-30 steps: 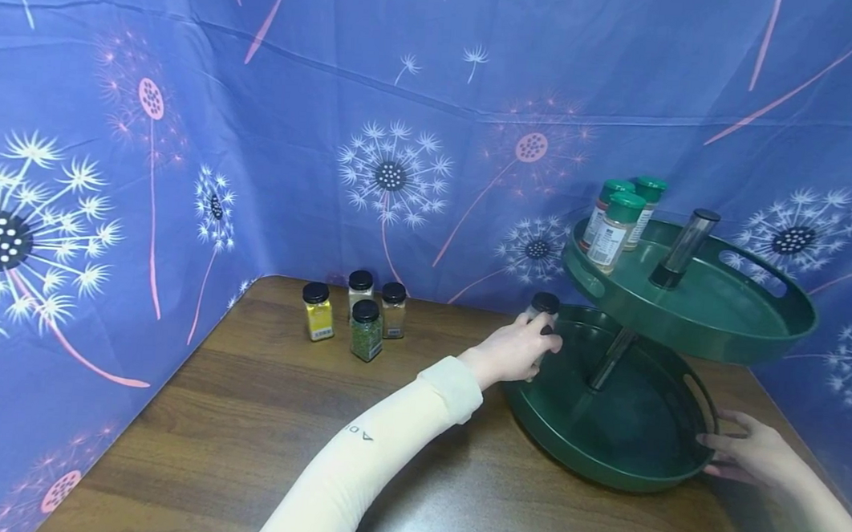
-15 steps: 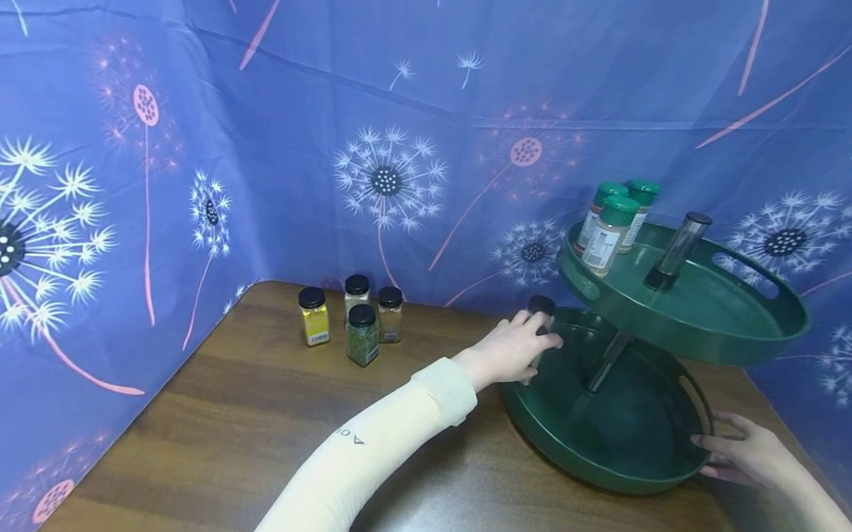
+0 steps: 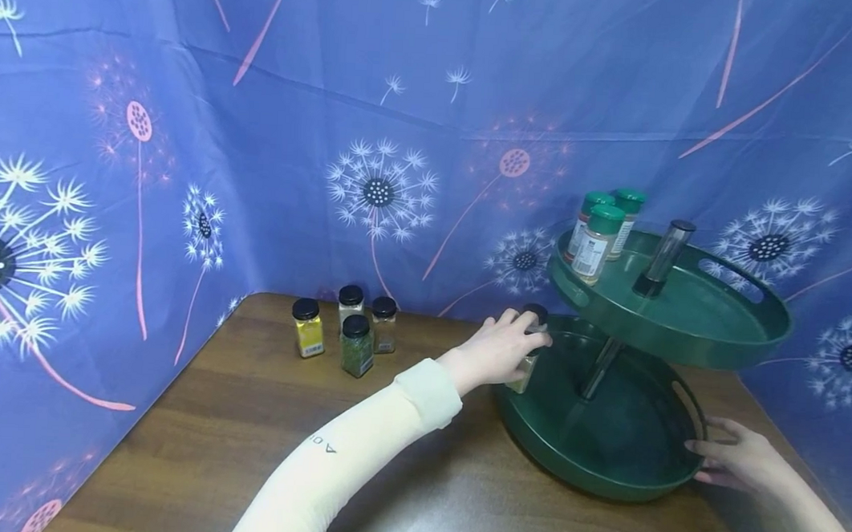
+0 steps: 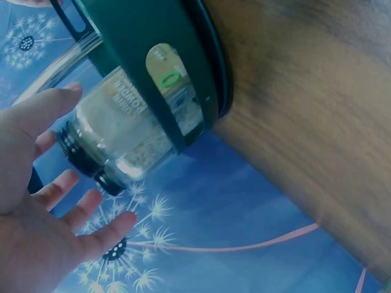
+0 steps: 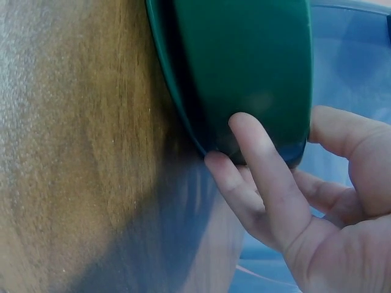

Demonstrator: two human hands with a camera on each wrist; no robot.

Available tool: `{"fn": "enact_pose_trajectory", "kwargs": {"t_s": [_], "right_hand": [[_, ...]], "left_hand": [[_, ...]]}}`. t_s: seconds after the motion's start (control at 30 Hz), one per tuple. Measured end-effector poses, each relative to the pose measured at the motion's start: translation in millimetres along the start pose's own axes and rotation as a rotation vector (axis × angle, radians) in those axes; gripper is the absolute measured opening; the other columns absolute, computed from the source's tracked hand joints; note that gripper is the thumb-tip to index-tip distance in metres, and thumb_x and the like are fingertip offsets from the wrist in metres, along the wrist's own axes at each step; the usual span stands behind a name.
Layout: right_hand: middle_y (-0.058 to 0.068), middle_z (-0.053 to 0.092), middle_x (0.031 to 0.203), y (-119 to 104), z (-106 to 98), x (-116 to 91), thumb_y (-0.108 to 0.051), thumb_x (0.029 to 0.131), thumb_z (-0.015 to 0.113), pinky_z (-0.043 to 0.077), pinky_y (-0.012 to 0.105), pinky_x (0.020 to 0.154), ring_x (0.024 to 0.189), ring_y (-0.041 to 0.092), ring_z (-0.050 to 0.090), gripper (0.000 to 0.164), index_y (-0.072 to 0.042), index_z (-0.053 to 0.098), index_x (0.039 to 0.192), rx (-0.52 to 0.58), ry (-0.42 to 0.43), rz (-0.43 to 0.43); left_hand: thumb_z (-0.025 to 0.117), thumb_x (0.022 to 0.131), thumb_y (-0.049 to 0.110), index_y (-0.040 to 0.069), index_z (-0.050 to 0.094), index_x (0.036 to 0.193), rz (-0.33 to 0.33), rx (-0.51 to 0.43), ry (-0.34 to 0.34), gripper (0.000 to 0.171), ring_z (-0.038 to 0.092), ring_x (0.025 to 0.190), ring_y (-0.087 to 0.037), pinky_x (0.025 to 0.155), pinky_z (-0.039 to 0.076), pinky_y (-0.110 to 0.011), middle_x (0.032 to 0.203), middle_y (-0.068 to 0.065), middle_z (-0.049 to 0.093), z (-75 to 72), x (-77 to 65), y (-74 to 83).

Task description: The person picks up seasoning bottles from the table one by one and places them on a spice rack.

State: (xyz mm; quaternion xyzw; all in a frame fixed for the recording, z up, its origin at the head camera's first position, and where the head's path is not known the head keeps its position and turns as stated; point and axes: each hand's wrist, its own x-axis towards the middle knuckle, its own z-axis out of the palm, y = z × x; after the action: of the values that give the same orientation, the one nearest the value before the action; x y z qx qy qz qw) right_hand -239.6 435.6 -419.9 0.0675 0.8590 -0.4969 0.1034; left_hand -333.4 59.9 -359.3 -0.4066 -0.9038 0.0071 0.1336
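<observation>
My left hand reaches over the left rim of the lower green tray. In the left wrist view, its fingers are spread around the black lids of two clear spice jars, one in front and one beside it. Both jars stand inside the tray wall, and a label shows through the handle slot. The head view shows a jar's pale lower part under the fingers. At the tray's right side my right hand grips the rim, thumb on one side and fingers along the outer wall.
Above, the upper green tray carries several green-capped spice bottles at its left. A metal post joins the tiers. Black-lidded jars, one yellow and one green among them, stand on the wooden table near the patterned cloth.
My left hand has shifted slightly left, and more of the jar shows beneath its fingers. The right hand keeps its place on the tray rim. The head view has tilted a little.
</observation>
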Motion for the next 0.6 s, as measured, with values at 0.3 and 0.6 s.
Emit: {"fn": "enact_pose_trajectory", "kwargs": {"t_s": [0.3, 0.6], "right_hand": [[0.030, 0.054, 0.104, -0.2, 0.3, -0.6, -0.016, 0.091, 0.060, 0.056, 0.036, 0.072, 0.076, 0.014, 0.060, 0.086, 0.019, -0.002, 0.140, -0.035, 0.010, 0.009], [0.030, 0.055, 0.105, -2.6, -0.4, -1.8, -0.011, 0.092, 0.057, 0.056, 0.036, 0.072, 0.078, 0.014, 0.060, 0.084, 0.018, -0.005, 0.140, -0.009, -0.008, 0.019]], "left_hand": [[0.074, 0.079, 0.041, 0.033, 0.044, 0.137, 0.010, -0.015, -0.002, 0.066, 0.040, 0.119, -0.022, 0.081, 0.046, -0.039, 0.137, -0.001, 0.038, -18.0, -15.1, -5.8], [0.073, 0.079, 0.045, 0.033, 0.039, 0.142, 0.044, -0.029, -0.006, 0.072, 0.039, 0.120, -0.022, 0.084, 0.045, -0.039, 0.136, -0.001, 0.039, -39.8, -29.6, -10.3]]}}
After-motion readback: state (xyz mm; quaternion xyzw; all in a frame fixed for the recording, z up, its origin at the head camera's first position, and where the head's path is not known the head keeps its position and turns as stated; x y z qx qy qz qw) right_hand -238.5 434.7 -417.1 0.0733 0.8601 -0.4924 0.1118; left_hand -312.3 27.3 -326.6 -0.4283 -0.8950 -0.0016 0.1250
